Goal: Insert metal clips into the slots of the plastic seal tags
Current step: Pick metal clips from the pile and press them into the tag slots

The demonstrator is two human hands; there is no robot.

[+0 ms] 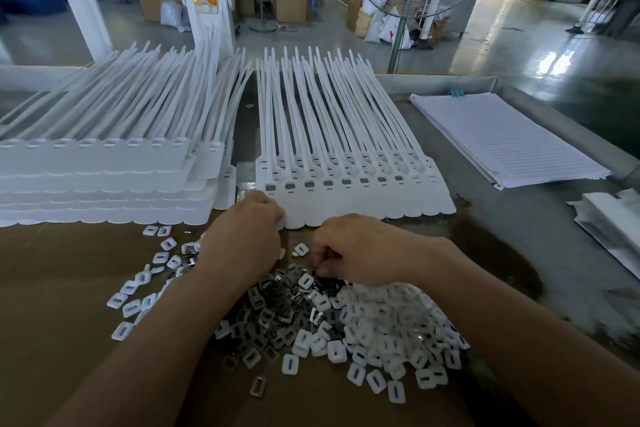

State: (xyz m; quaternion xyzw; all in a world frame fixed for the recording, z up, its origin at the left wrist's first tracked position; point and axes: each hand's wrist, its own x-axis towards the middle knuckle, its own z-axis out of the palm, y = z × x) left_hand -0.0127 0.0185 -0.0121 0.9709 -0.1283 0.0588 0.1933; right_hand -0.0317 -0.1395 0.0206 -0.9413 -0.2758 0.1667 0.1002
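Lying under right fingers point(325, 251): metal clips point(272, 317)

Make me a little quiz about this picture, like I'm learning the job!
1. True or false: the stack of lined paper lies to the right of the middle row of seal tags.
2. Where do the fingers of the right hand reach? A) the pile of metal clips B) a water bottle C) a keyboard
3. Fill the gap: the left hand rests at the near edge of the middle row of seal ____.
Key: 1 true; 2 A; 3 tags.
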